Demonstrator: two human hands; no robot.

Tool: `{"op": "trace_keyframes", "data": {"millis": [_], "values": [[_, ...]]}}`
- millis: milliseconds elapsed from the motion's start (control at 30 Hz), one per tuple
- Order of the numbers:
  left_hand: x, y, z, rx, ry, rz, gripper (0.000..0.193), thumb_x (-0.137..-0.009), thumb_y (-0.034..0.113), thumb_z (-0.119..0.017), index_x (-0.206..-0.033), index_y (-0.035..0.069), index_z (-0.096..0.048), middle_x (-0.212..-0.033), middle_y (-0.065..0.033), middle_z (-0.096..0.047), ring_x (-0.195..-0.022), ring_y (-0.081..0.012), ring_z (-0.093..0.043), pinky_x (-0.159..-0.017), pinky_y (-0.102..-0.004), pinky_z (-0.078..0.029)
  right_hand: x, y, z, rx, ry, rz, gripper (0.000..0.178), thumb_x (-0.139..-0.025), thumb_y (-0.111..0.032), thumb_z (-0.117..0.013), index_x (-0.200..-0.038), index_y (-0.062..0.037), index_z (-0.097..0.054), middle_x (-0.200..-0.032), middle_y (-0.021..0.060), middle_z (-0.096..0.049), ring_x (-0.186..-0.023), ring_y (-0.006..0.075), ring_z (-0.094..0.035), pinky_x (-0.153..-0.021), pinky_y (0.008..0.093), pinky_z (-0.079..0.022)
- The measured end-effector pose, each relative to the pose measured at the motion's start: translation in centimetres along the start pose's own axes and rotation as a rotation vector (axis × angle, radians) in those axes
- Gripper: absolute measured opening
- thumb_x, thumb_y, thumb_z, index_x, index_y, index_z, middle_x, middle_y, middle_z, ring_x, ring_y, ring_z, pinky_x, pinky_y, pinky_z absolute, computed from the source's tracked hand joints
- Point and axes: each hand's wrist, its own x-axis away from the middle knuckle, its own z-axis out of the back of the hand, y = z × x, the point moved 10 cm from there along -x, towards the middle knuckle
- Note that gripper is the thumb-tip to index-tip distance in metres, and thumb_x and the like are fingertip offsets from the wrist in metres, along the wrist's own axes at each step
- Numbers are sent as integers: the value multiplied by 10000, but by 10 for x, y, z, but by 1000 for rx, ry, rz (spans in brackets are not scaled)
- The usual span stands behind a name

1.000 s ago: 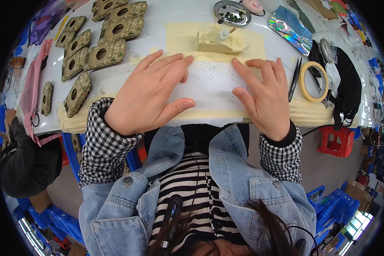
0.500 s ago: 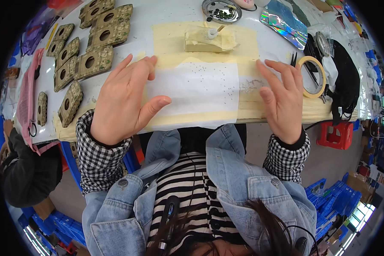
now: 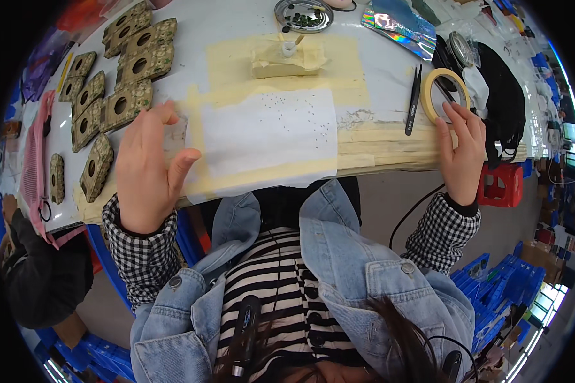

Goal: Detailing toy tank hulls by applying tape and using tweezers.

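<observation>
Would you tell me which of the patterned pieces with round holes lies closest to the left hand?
The piece just beyond the left hand, by its fingertips: it ends the row beside the white sheet. The others lie farther left or farther back.

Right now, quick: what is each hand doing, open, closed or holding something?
Left hand: open, flat beside the white sheet, holding nothing.
Right hand: open, fingertips at the masking tape roll, not gripping it.
</observation>
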Motion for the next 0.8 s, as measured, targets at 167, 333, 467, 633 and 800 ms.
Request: {"op": "trace_keyframes", "data": {"millis": [167, 333, 467, 633, 800], "values": [[7, 7, 8, -67, 49, -54, 631, -873, 563, -480, -1101, -23, -531, -1102, -190, -599, -1082, -386, -554, -970, -469, -405, -1, -9, 5, 19, 16, 97, 247, -842, -128, -641, -1075, -50, -654, -1038, 111, -615, -992, 292, -543, -862, 394, -432], [19, 30, 1, 18, -47, -181, 640, -891, 572, -439, -1116, -14, -565, -1202, -193, -579, -1173, -370, -517, -1023, -504, -346, -4, -46, -2, 11, -20, 210, 352, -783, -25, -603, -1127, -90, -637, -1029, 81, -601, -963, 256, -554, -811, 352, -464], [27, 55, -15, 43, -143, -300, 653, -880, 582, -424, -1128, -1, -585, -1210, -165, -584, -1198, -357, -505, -1044, -522, -321, -18, -64, -21, 245, -120, 429, 404, -716, -44, -581, -1116, -88, -619, -969, 49, -567, -926, 208, -559, -772, 326, -474], [33, 64, -31, 18, -195, -336, 680, -839, 601, -441, -1125, 5, -600, -1204, -151, -589, -1176, -316, -526, -1057, -521, -309, -21, -74, -28, 283, -193, 712, 293, -713, -83, -590, -1000, -26, -602, -941, 41, -566, -939, 190, -564, -774, 299, -475], [35, 63, -31, 14, -182, -326, 682, -841, 601, -433, -1124, 5, -603, -1205, -151, -588, -1172, -316, -529, -1059, -521, -307, -29, -85, -6, 114, -52, 779, 255, -701, -50, -636, -947, -25, -574, -991, 60, -614, -938, 216, -605, -776, 320, -498]]}}
